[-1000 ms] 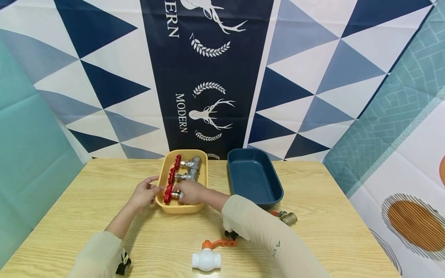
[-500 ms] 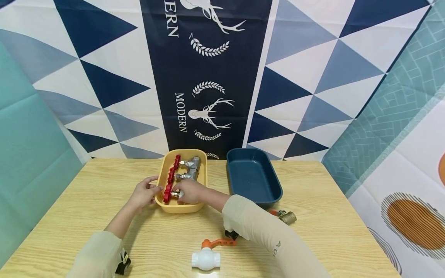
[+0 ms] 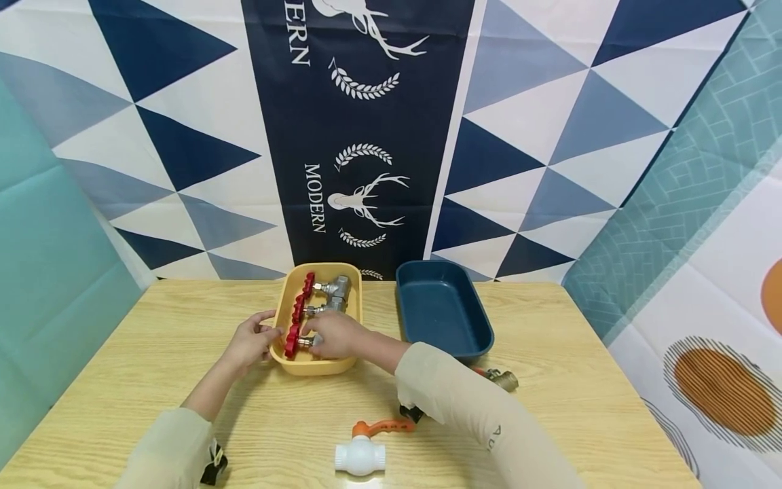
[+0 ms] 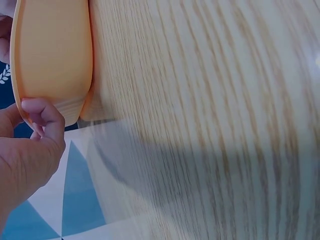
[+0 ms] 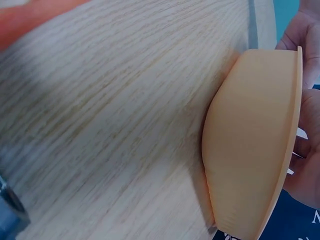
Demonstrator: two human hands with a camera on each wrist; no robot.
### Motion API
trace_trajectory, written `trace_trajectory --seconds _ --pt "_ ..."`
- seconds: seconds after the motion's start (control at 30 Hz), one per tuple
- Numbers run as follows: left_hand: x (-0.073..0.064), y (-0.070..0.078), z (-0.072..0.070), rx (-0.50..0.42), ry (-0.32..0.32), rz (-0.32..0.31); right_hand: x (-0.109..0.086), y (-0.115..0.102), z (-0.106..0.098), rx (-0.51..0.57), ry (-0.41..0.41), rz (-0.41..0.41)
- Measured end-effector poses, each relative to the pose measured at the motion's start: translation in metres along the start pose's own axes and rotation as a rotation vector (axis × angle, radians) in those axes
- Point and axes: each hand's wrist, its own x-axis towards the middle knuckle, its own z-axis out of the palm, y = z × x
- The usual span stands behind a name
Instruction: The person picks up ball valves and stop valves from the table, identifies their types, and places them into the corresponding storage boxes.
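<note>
In the head view, a yellow plastic tray (image 3: 318,368) holds several metal valves with red handwheels, lined up front to back. My right hand (image 3: 336,335) reaches into it and grips the body of the front valve (image 3: 292,339), whose red wheel points left. Behind it lie a middle valve (image 3: 336,306) and a back valve (image 3: 338,288). My left hand (image 3: 249,343) pinches the tray's left rim; the left wrist view shows that thumb and fingers at the rim (image 4: 18,75). In the right wrist view, the tray wall (image 5: 250,135) hides most of the right hand's grip.
A dark blue tray (image 3: 442,309) stands to the right of the yellow one. A white ball valve (image 3: 360,456) with an orange lever lies at the front. Partly behind the right sleeve is a brass valve (image 3: 506,381) with a red handle. Patterned cloth walls border the table.
The head view has shifted slightly, so everything sits a little further left. Both hands keep their places on the tray rim and the front valve.
</note>
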Motion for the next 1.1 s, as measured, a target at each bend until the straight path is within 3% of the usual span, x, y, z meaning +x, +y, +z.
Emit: trace_trajectory --seconds 0.5,0.93,1.1 --pt "-0.006 0.005 0.006 0.035 0.051 -0.014 -0.019 0.010 -0.015 0.177 0.086 0.014" --pt "-0.007 0.024 0.002 0.189 0.121 0.023 -0.038 0.018 -0.035 0.325 0.147 0.073" --pt "-0.008 0.034 -0.001 0.214 0.155 0.041 -0.049 0.022 -0.046 0.328 0.153 0.115"
